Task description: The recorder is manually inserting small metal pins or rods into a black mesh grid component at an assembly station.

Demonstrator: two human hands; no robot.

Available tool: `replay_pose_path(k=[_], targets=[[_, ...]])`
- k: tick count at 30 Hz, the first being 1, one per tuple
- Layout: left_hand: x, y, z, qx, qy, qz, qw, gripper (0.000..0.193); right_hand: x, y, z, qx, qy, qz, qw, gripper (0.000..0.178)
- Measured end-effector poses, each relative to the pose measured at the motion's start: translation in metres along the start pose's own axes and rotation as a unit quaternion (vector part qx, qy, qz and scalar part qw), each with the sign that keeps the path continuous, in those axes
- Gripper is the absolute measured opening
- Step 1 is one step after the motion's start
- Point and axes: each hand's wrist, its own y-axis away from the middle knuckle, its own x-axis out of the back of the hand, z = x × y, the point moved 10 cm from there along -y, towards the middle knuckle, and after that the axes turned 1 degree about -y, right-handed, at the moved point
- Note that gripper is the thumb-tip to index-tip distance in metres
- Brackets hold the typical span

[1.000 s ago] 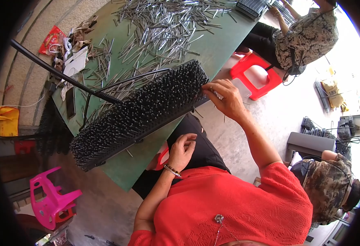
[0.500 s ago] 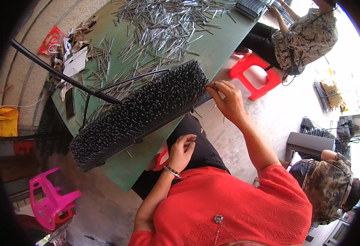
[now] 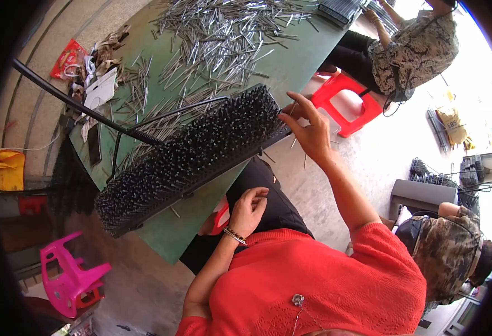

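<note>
A long black block (image 3: 190,157), packed with dark upright pins like a brush, lies slantwise over the near part of the green table (image 3: 291,53). My right hand (image 3: 315,133) is at its far right end, thumb and forefinger closed on a thin metal rod (image 3: 293,107) that stands up between them. My left hand (image 3: 247,211) rests by my lap near the block's front edge. Its fingers are loosely bent, with nothing visible in them. A large heap of loose metal rods (image 3: 218,50) spreads over the table behind the block.
A black bent bar (image 3: 83,103) reaches over the block from the left. A phone (image 3: 95,144) and a red packet (image 3: 68,59) lie at the left. A co-worker (image 3: 414,53) sits beyond a red stool (image 3: 351,103); another person (image 3: 444,252) is at the right. A pink stool (image 3: 69,274) stands lower left.
The fingers of my right hand have shifted and spread a little at the block's end, and a rod now shows upright between them. My left hand has hardly moved.
</note>
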Motion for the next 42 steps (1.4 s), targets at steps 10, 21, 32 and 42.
replay_pose_path(k=[10, 21, 32, 42], targets=[[0.016, 0.004, -0.018, 0.006, 0.028, 0.033, 0.999, 0.021, -0.004, 0.011, -0.016, 0.135, 0.099, 0.055, 0.984, 0.052], [0.11, 0.031, -0.015, -0.102, -0.165, 0.227, 0.954, 0.011, -0.016, 0.018, -0.02, 0.211, 0.191, 0.011, 0.958, 0.031], [0.126, 0.037, -0.039, -0.107, -0.074, 0.236, 0.963, 0.012, -0.006, -0.068, 0.08, 0.085, 0.14, 0.045, 0.986, 0.014], [0.127, 0.036, -0.043, -0.112, -0.06, 0.236, 0.964, 0.013, -0.086, -0.096, 0.186, 0.056, 0.237, -0.052, 0.968, 0.019]])
